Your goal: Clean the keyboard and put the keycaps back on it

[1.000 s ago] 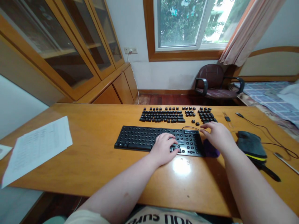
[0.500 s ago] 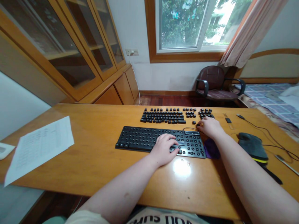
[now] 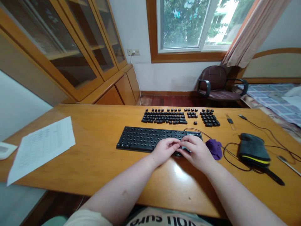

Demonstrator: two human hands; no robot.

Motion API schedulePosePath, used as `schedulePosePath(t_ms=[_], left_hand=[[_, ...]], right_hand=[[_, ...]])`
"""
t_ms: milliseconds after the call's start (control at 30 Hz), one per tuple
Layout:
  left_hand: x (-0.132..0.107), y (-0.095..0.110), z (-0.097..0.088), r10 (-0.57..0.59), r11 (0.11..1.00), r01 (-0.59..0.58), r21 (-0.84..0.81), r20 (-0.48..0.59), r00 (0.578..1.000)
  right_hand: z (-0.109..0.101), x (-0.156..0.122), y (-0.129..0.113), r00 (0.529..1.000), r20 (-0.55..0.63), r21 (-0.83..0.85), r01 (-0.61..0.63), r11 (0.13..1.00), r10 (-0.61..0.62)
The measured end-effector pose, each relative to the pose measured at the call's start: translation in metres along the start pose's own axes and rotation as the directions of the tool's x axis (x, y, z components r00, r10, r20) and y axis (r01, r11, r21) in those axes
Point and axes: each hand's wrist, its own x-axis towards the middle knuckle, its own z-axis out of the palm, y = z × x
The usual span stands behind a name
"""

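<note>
Head cam: spotting the right hand [image 3: 196, 152] pulled back from the laid-out keycaps [image 3: 164, 116], now pressed fingertip to fingertip with the left hand [image 3: 166, 150] over the near right end of the keyboard [image 3: 145, 138], mid-tabletop [image 3: 98, 157]. Can't tell if anything's pinched between those hands, tbh. Counting just one stray keycap [image 3: 195, 123] behind the keyboard, down from two a second ago.
</note>
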Motion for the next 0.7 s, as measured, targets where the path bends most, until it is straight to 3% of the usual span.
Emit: schedulePosePath(t_ms=[67, 133, 167, 233, 300, 400, 500, 567, 633, 700], left_hand=[[0.001, 0.002, 0.000, -0.042, 0.999, 0.041, -0.037, -0.049, 0.998], [0.002, 0.003, 0.000, -0.088, 0.990, 0.077, -0.118, -0.096, 0.991], [0.002, 0.003, 0.000, -0.112, 0.983, 0.093, -0.157, -0.112, 0.987], [0.004, 0.003, -0.001, -0.147, 0.972, 0.118, -0.203, -0.133, 0.980], [0.005, 0.002, -0.001, -0.174, 0.966, 0.140, -0.219, -0.143, 0.974], [0.006, 0.001, -0.001, -0.207, 0.946, 0.161, -0.280, -0.144, 0.968], [0.006, 0.000, 0.000, -0.221, 0.921, 0.162, -0.354, -0.132, 0.966], [0.006, 0.001, 0.001, -0.229, 0.905, 0.165, -0.391, -0.123, 0.966], [0.006, 0.001, 0.001, -0.241, 0.895, 0.173, -0.411, -0.119, 0.963], [0.006, 0.002, 0.001, -0.249, 0.897, 0.183, -0.402, -0.118, 0.961]], right_hand=[[-0.006, 0.001, 0.007, 0.999, -0.018, -0.020, -0.029, 0.999, 0.029], [-0.020, 0.000, 0.022, 0.985, -0.081, -0.097, -0.161, 0.982, 0.153], [-0.029, -0.001, 0.032, 0.957, -0.136, -0.154, -0.277, 0.948, 0.258], [-0.044, -0.008, 0.057, 0.852, -0.179, -0.310, -0.523, 0.794, 0.492], [-0.052, -0.020, 0.083, 0.771, -0.063, -0.386, -0.604, 0.697, 0.634], [-0.052, -0.036, 0.112, 0.686, 0.147, -0.361, -0.633, 0.685, 0.712], [-0.052, -0.041, 0.116, 0.618, 0.257, -0.351, -0.656, 0.668, 0.743], [-0.055, -0.036, 0.107, 0.667, 0.176, -0.394, -0.626, 0.673, 0.724], [-0.060, -0.028, 0.092, 0.766, -0.016, -0.433, -0.584, 0.686, 0.642], [-0.060, -0.021, 0.074, 0.825, -0.213, -0.402, -0.563, 0.722, 0.524]])
